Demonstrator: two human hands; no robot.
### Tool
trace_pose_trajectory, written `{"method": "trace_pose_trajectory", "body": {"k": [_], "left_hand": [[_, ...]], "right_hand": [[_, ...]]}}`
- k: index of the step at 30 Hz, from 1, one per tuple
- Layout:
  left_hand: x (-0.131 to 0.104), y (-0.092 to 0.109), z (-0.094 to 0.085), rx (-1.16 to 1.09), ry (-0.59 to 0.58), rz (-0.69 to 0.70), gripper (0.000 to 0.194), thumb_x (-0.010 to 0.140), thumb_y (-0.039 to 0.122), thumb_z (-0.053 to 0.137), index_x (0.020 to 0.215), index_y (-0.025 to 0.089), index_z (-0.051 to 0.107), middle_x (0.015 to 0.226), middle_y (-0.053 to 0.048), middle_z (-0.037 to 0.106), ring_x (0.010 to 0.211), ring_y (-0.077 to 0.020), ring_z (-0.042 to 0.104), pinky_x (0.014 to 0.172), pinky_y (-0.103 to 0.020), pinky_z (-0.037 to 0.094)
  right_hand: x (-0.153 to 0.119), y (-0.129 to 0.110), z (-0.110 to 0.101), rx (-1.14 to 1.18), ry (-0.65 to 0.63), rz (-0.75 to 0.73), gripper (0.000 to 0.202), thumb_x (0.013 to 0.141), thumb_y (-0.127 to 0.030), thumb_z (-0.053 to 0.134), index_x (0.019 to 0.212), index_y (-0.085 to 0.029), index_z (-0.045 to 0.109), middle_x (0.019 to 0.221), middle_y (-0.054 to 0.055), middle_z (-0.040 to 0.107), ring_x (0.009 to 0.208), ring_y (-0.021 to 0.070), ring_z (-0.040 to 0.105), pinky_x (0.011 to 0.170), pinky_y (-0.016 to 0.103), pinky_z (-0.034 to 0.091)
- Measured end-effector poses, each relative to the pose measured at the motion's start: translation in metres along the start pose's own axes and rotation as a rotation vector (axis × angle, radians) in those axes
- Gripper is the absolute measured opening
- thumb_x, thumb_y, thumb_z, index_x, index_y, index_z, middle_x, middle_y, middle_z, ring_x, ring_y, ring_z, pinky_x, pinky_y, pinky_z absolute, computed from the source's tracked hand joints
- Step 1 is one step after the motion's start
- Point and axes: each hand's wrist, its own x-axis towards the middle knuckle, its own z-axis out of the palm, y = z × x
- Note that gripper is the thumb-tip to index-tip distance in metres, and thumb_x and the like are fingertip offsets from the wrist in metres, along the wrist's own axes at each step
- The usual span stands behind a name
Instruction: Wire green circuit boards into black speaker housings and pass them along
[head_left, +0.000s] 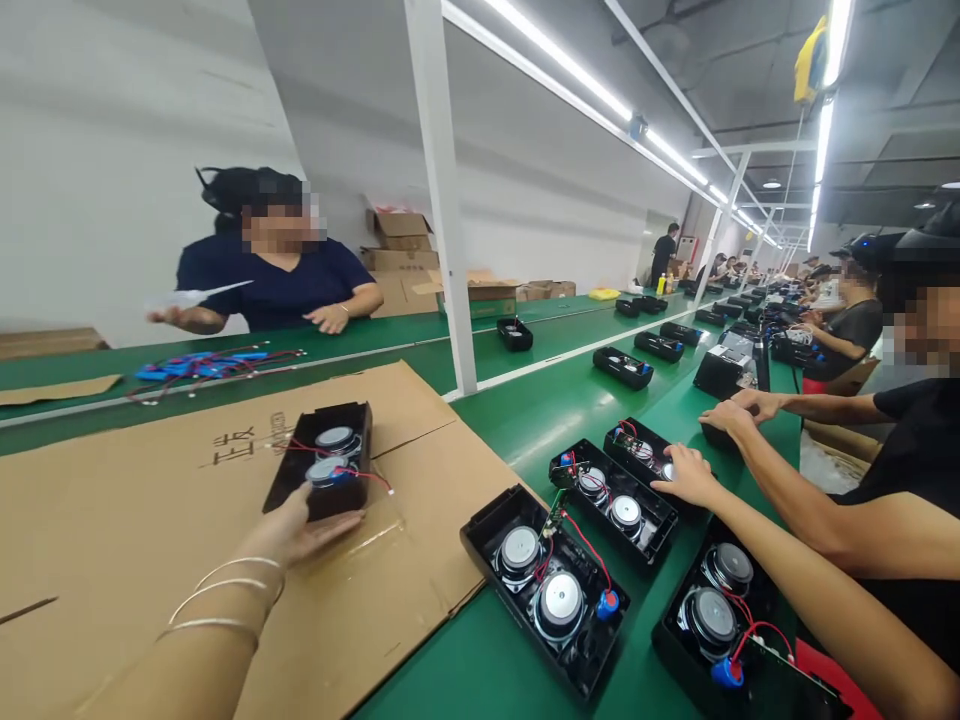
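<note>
My left hand (304,525), with bangles on the wrist, grips the near end of a black speaker housing (296,470) over the cardboard. Two round speaker drivers and red wires sit inside it. My right hand (690,478) reaches across the green belt, its fingers curled over the end of another speaker housing (622,432). Beside that one lies a housing (604,512) with a small circuit board and two drivers. Closer to me are an open housing (510,600) with a blue part on red wires, and one (679,625) partly behind my right forearm.
A flattened cardboard sheet (150,560) covers the left side. Blue parts with red wires (202,365) lie beyond it. A white post (442,200) rises ahead. One person (274,270) sits opposite; at right, a co-worker's hands (739,412) hold a black housing.
</note>
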Motion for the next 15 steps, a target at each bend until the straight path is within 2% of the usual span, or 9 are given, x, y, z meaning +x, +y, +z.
{"method": "trace_pose_trajectory", "body": {"k": [2,5,7,8,9,10,13,15], "left_hand": [[-0.002,0.001,0.004,-0.012,0.007,0.005,0.046,0.093,0.025,0.032,0.132,0.001,0.024,0.101,-0.014,0.057,0.064,-0.0117,0.058,0.052,-0.020,0.052],[-0.017,-0.002,0.003,-0.057,0.034,0.029,0.040,0.092,0.019,0.036,0.132,0.014,0.029,0.106,-0.009,0.057,0.063,-0.0095,0.058,0.056,-0.024,0.055],[-0.035,-0.008,-0.005,-0.078,0.071,0.025,0.036,0.090,0.014,0.038,0.126,0.012,0.036,0.100,-0.009,0.060,0.063,-0.0115,0.061,0.056,-0.027,0.056],[-0.047,-0.013,-0.011,-0.083,0.090,0.016,0.034,0.087,0.010,0.038,0.121,0.010,0.040,0.094,-0.009,0.061,0.062,-0.0133,0.062,0.055,-0.028,0.056],[-0.062,-0.019,-0.020,-0.086,0.107,0.005,0.031,0.085,0.007,0.038,0.115,0.007,0.044,0.087,-0.009,0.062,0.061,-0.0154,0.064,0.054,-0.029,0.057],[-0.078,-0.026,-0.031,-0.086,0.127,-0.010,0.027,0.082,0.005,0.039,0.108,0.006,0.047,0.080,-0.009,0.063,0.059,-0.0175,0.065,0.052,-0.030,0.057],[-0.137,-0.055,-0.074,-0.051,0.170,-0.058,0.014,0.073,0.005,0.051,0.086,0.009,0.053,0.062,-0.008,0.063,0.051,-0.0231,0.066,0.048,-0.035,0.058],[-0.176,-0.076,-0.106,0.053,0.116,-0.094,0.007,0.069,0.011,0.059,0.072,0.013,0.054,0.054,-0.008,0.062,0.048,-0.0256,0.065,0.049,-0.037,0.058]], "right_hand": [[-0.005,-0.001,-0.008,0.008,0.023,-0.031,0.054,0.071,-0.041,0.064,0.117,-0.019,0.046,0.129,0.017,0.046,0.121,0.0355,0.038,0.091,0.046,0.034],[-0.025,-0.006,-0.027,0.042,0.090,-0.095,0.052,0.077,-0.040,0.055,0.122,-0.016,0.044,0.130,0.019,0.046,0.127,0.0343,0.033,0.097,0.049,0.032],[-0.051,-0.009,-0.043,0.107,0.164,-0.158,0.050,0.080,-0.044,0.049,0.123,-0.018,0.043,0.130,0.016,0.046,0.126,0.0331,0.036,0.098,0.050,0.034],[-0.067,-0.010,-0.050,0.207,0.253,-0.207,0.050,0.080,-0.047,0.048,0.122,-0.019,0.044,0.130,0.015,0.047,0.123,0.0324,0.040,0.096,0.049,0.038],[-0.085,-0.010,-0.056,0.307,0.295,-0.272,0.049,0.081,-0.049,0.047,0.121,-0.021,0.045,0.129,0.013,0.048,0.119,0.0309,0.045,0.093,0.047,0.043],[-0.102,-0.009,-0.060,0.384,0.283,-0.348,0.047,0.082,-0.049,0.047,0.122,-0.023,0.046,0.129,0.012,0.050,0.115,0.0291,0.051,0.090,0.044,0.047],[-0.148,-0.004,-0.060,0.486,0.115,-0.628,0.037,0.082,-0.039,0.053,0.118,-0.028,0.053,0.125,0.008,0.056,0.111,0.0264,0.056,0.089,0.039,0.051],[-0.167,-0.005,-0.052,0.524,0.010,-0.811,0.030,0.081,-0.032,0.054,0.110,-0.029,0.059,0.114,0.007,0.063,0.105,0.0260,0.060,0.086,0.037,0.054]]}}
